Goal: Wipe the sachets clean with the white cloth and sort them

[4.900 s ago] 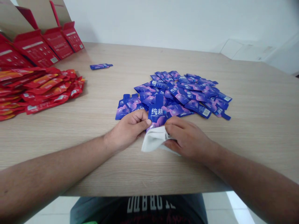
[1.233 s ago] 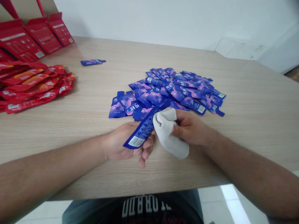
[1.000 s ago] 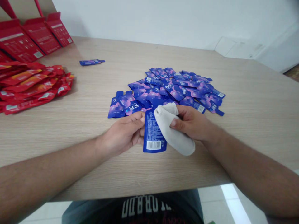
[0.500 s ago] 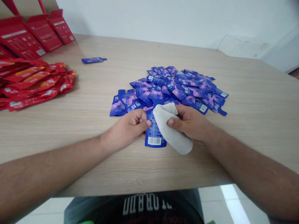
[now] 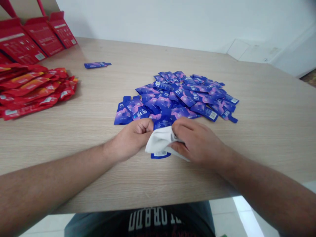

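1 pale wood-grain desk [image 5: 271,121]. Far L of 1 heap of flat blue-purple pouches [image 5: 185,95] (overlapped, can't count): 3+ red cardboard boxes [image 5: 43,36]; nearer L, 1 pile of glossy red-orange sachets [image 5: 37,89], ditto. Just nearside of heap: L hand [image 5: 132,138], fingers curled, pinches 1 flat blue pouch [image 5: 163,124] by L edge; R hand [image 5: 198,141], knuckles up, grips 1 limp white cloth [image 5: 159,140] across it.

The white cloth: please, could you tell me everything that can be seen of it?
The white cloth looks like soft fabric, folded and creased. The right hand grips it from the right; it lies across a blue pouch, hiding the middle and part of the barcode. Whether the left hand touches it I cannot tell.
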Motion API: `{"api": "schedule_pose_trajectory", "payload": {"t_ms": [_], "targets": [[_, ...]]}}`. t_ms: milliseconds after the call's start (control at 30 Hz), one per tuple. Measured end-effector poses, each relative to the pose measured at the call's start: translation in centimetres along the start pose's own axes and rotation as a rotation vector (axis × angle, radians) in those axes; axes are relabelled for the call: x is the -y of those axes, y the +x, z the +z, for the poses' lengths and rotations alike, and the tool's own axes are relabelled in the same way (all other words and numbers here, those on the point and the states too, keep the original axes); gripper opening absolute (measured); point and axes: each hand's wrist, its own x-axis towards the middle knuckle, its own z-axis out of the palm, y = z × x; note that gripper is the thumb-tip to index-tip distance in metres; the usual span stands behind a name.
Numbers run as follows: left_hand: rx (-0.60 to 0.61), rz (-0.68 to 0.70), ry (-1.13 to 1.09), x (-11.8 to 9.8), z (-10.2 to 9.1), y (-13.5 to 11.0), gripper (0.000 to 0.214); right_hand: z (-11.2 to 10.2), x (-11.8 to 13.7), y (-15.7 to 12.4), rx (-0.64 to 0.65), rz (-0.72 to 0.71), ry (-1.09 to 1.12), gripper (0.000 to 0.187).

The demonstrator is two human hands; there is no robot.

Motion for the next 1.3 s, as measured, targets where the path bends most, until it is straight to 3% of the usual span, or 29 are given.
{"api": "schedule_pose_trajectory", "payload": {"t_ms": [100, 300, 433, 600, 800, 967, 1133, 1300], "targets": [[0.047, -0.027, -0.018, -0.02, -0.01, 0.01, 0.029, -0.01, -0.2, 0.06, -0.112, 0.078, -0.015, 0.017], [0.016, -0.036, -0.001, -0.22, -0.08, -0.12, 0.032, 0.04, 0.13, -0.07, 0.029, -0.065, 0.009, 0.013], [0.05, -0.021, 0.022, -0.15, -0.12, -0.08, 0.028, 0.04, -0.24, 0.03, -0.115, 0.062, -0.025, 0.017], [0.007, -0.013, 0.043, -0.32, -0.06, -0.15, 0.03, 0.27, 0.18, -0.1, 0.046, -0.109, -0.015, 0.013], [0.073, -0.051, -0.013, -0.53, 0.13, -0.16, 0.025, 0.21, -0.58, 0.08, -0.12, 0.083, -0.033, 0.019], [0.044, -0.034, 0.031, -0.63, -0.08, -0.3, 0.029, 0.42, -0.06, 0.0, 0.028, -0.071, 0.013, 0.016], [0.076, -0.018, 0.036, -0.11, -0.25, -0.17, 0.027, 0.35, -0.39, 0.03, -0.085, 0.074, -0.008, 0.019], [0.025, -0.015, 0.044, -0.31, -0.11, -0.28, 0.028, 0.31, -0.22, 0.03, 0.024, -0.038, 0.028, 0.017]]}}
